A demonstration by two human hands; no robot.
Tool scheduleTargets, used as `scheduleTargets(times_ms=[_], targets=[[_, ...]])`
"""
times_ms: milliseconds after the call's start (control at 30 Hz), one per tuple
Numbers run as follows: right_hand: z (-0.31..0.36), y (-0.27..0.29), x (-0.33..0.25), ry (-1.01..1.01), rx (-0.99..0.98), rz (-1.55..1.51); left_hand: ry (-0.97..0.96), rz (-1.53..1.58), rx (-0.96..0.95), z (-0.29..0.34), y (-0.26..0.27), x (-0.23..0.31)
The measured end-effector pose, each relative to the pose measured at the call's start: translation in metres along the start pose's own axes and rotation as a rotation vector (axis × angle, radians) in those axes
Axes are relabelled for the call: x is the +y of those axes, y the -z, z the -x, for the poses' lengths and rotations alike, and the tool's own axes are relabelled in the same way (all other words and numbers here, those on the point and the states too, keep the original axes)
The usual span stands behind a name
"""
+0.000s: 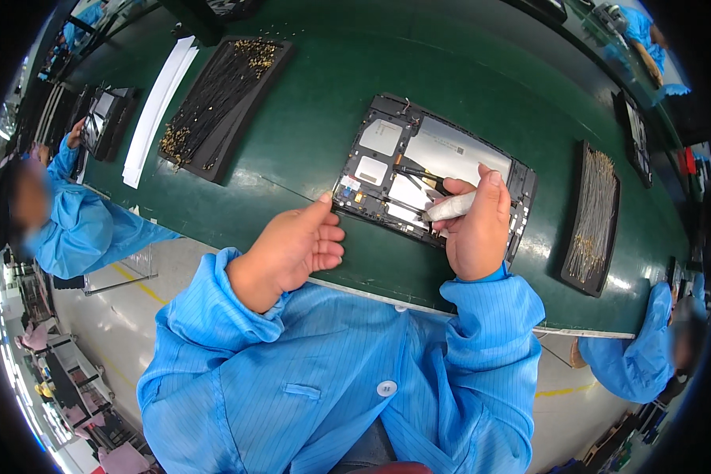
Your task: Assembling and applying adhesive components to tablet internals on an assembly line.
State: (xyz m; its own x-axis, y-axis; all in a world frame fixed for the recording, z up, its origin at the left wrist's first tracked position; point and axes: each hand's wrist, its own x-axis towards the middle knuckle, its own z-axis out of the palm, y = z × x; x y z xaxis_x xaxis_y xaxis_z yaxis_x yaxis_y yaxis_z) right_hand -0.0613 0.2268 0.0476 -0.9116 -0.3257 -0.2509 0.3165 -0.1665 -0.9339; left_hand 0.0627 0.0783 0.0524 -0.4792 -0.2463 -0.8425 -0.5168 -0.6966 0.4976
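An opened tablet-like device [464, 150] lies tilted on the green bench in front of me, its silver battery panel, shields and small circuit parts exposed. At its near left corner my left hand [288, 246] pinches thumb and index finger at a thin black cable [292, 190], whose loose end sticks out leftward over the bench. My right hand [482, 225] is above the device's near side, fingers closed round a dark tool that looks like tweezers [420, 173]. A white wrap [450, 208] covers one of its fingers. The exact grip and the tool's contact point are partly hidden.
On the left stands a black tray [227, 158] of black cables with gold ends, beside white paper strips [156, 114]. Another black tray [581, 272] with grey cables stands at the right. Co-workers in blue sit at both sides; the bench edge [419, 308] runs before me.
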Motion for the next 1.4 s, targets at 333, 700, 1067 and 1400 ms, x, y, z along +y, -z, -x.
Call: scheduleTargets(times_ms=[333, 700, 1067, 1400], targets=[[0.001, 0.001, 0.000, -0.041, 0.008, -0.044, -0.497, 0.034, 0.185, -0.020, -0.004, 0.004], [-0.002, 0.000, -0.007, -0.108, -0.030, -0.031, -0.038, -0.357, -0.308, -0.004, -0.005, -0.016], [-0.016, -0.010, -0.007, -0.319, -0.158, 0.209, -0.077, -0.316, -0.283, 0.000, -0.009, -0.015], [-0.021, -0.014, -0.007, 0.004, -0.582, 0.925, -0.081, -0.287, -0.219, -0.013, -0.019, -0.016]])
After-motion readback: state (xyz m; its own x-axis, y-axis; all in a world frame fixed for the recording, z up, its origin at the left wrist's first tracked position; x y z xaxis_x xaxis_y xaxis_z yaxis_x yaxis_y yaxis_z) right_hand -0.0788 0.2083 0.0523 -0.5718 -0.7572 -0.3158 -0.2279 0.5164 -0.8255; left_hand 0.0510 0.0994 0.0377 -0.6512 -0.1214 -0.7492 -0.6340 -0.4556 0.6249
